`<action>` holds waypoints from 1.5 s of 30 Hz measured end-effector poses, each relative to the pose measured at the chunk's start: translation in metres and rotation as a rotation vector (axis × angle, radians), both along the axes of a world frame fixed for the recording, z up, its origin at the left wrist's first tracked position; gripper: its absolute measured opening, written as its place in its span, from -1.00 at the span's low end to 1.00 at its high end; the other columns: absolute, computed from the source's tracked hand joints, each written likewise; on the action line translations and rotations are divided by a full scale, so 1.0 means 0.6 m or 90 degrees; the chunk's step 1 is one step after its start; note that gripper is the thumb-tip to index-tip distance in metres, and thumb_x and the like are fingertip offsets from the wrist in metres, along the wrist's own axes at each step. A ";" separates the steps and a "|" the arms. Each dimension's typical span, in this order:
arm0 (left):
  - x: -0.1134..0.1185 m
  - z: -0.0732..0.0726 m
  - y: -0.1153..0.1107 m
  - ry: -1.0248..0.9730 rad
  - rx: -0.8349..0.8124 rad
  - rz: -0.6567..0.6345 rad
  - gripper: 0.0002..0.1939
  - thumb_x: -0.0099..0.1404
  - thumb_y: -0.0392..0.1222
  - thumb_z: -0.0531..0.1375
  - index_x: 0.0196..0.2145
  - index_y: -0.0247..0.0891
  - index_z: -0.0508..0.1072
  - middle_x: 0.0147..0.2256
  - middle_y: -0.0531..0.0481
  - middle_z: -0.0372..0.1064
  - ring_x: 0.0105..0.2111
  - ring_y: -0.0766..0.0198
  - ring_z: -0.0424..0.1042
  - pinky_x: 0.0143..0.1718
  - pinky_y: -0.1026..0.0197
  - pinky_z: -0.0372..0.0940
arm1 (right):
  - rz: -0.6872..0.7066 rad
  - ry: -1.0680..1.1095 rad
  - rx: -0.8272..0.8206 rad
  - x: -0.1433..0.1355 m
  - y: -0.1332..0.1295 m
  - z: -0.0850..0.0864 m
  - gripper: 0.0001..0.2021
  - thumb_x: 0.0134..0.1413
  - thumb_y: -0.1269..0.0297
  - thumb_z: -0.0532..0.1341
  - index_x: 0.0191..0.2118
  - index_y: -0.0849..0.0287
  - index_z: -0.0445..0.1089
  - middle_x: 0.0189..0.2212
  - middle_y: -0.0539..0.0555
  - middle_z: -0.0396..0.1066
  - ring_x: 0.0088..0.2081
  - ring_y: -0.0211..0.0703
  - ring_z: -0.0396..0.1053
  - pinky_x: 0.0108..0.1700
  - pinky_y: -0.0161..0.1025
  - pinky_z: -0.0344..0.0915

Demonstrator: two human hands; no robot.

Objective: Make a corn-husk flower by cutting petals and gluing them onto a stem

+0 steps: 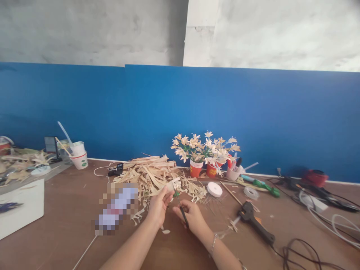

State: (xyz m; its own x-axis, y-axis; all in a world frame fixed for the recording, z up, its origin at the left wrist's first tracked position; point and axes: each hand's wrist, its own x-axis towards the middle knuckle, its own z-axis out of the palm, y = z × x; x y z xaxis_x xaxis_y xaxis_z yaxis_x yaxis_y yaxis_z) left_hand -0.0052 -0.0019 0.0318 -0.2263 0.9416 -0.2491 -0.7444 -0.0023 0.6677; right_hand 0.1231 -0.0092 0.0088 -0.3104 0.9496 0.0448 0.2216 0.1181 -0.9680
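My left hand (pixel 159 206) pinches a pale strip of corn husk (pixel 173 183) between thumb and fingers, its cut upper end sticking out. Just to the right, my right hand (pixel 192 215) is closed around dark scissors (pixel 182 212), whose tips point up toward the strip. Whether the blades touch it cannot be made out. Behind both hands spreads a loose heap of dried husk strips (pixel 152 168). A small husk scrap (pixel 166 231) lies on the brown table below my hands.
Husk flowers (pixel 197 144) stand in red cups (pixel 196 168) at the back. A white tape roll (pixel 214 189) and a black glue gun (pixel 255 221) with its cable lie to the right. Leftward are a blurred-out object (pixel 116 208), a white board (pixel 25 210) and stacked paper cups (pixel 79 159).
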 end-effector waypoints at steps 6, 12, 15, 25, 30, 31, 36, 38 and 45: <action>0.011 -0.006 -0.007 0.018 0.003 -0.057 -0.99 0.12 -0.42 0.24 -0.44 -0.42 0.46 -0.50 -0.09 0.50 -0.49 0.31 0.51 -0.55 0.43 0.39 | 0.005 0.047 0.000 0.000 -0.002 0.005 -0.64 -0.11 -0.04 0.23 -0.50 0.18 0.20 -0.78 -0.15 0.16 -0.76 -0.38 0.09 -0.72 -0.43 0.01; 0.016 -0.006 -0.008 0.001 -0.015 -0.062 -0.98 0.12 -0.42 0.24 -0.45 -0.41 0.44 -0.51 -0.10 0.50 -0.51 0.32 0.50 -0.53 0.43 0.39 | -0.009 0.046 0.026 -0.002 -0.003 0.009 -0.64 -0.08 -0.02 0.21 -0.53 0.17 0.17 -0.78 -0.16 0.13 -0.76 -0.40 0.08 -0.71 -0.43 0.01; 0.016 -0.008 -0.007 -0.002 -0.017 -0.059 -0.96 0.10 -0.41 0.25 -0.45 -0.41 0.44 -0.50 -0.10 0.50 -0.49 0.31 0.51 -0.52 0.43 0.39 | -0.016 0.043 0.034 -0.002 -0.001 0.006 -0.64 -0.08 -0.03 0.21 -0.54 0.16 0.18 -0.78 -0.17 0.10 -0.77 -0.41 0.04 -0.72 -0.43 -0.02; 0.002 -0.014 0.000 0.108 0.016 -0.003 -0.81 -0.07 -0.24 0.35 -0.52 -0.38 0.44 -0.62 0.04 0.40 -0.63 0.42 0.36 -0.62 0.42 0.23 | -0.031 0.005 -0.020 -0.001 0.002 0.003 -0.58 -0.20 -0.09 0.25 -0.59 0.14 0.13 -0.83 -0.18 0.08 -0.81 -0.41 0.03 -0.78 -0.44 -0.05; -0.004 -0.009 0.004 0.200 0.020 0.068 -0.74 -0.11 -0.18 0.34 -0.65 -0.32 0.30 -0.77 0.22 0.15 -0.74 0.53 0.08 -0.70 0.44 -0.04 | -0.015 0.047 -0.049 -0.001 0.000 0.008 -0.59 -0.21 -0.09 0.25 -0.51 0.18 0.20 -0.82 -0.17 0.14 -0.79 -0.39 0.10 -0.75 -0.45 -0.01; -0.004 -0.007 0.003 0.218 0.024 0.053 -0.76 -0.11 -0.19 0.33 -0.63 -0.32 0.32 -0.75 0.22 0.16 -0.74 0.53 0.07 -0.70 0.44 -0.06 | -0.028 0.064 -0.048 -0.001 -0.002 0.013 -0.59 -0.21 -0.09 0.25 -0.49 0.19 0.21 -0.81 -0.17 0.15 -0.78 -0.39 0.11 -0.74 -0.45 -0.01; 0.001 -0.007 -0.004 0.345 0.064 -0.177 -0.82 -0.12 -0.24 0.33 -0.58 -0.34 0.39 -0.73 0.17 0.21 -0.75 0.51 0.06 -0.70 0.41 -0.10 | -0.097 0.109 -0.077 0.008 -0.002 0.029 -0.58 -0.21 -0.08 0.24 -0.40 0.22 0.27 -0.81 -0.16 0.16 -0.79 -0.39 0.09 -0.76 -0.45 -0.11; 0.003 -0.011 -0.006 0.376 0.086 -0.238 -0.81 -0.11 -0.21 0.33 -0.57 -0.35 0.41 -0.72 0.16 0.22 -0.75 0.51 0.07 -0.69 0.40 -0.09 | -0.089 0.093 -0.090 0.016 0.002 0.030 -0.61 -0.19 -0.06 0.23 -0.47 0.21 0.26 -0.82 -0.16 0.15 -0.80 -0.40 0.07 -0.77 -0.46 -0.16; -0.001 -0.015 -0.005 0.386 0.123 -0.287 -0.79 -0.09 -0.16 0.33 -0.55 -0.35 0.44 -0.66 0.09 0.30 -0.71 0.47 0.15 -0.66 0.39 0.02 | -0.028 0.058 -0.094 0.033 0.013 0.034 -0.69 -0.23 0.05 0.24 -0.57 0.20 0.22 -0.84 -0.16 0.14 -0.81 -0.40 0.06 -0.74 -0.44 -0.11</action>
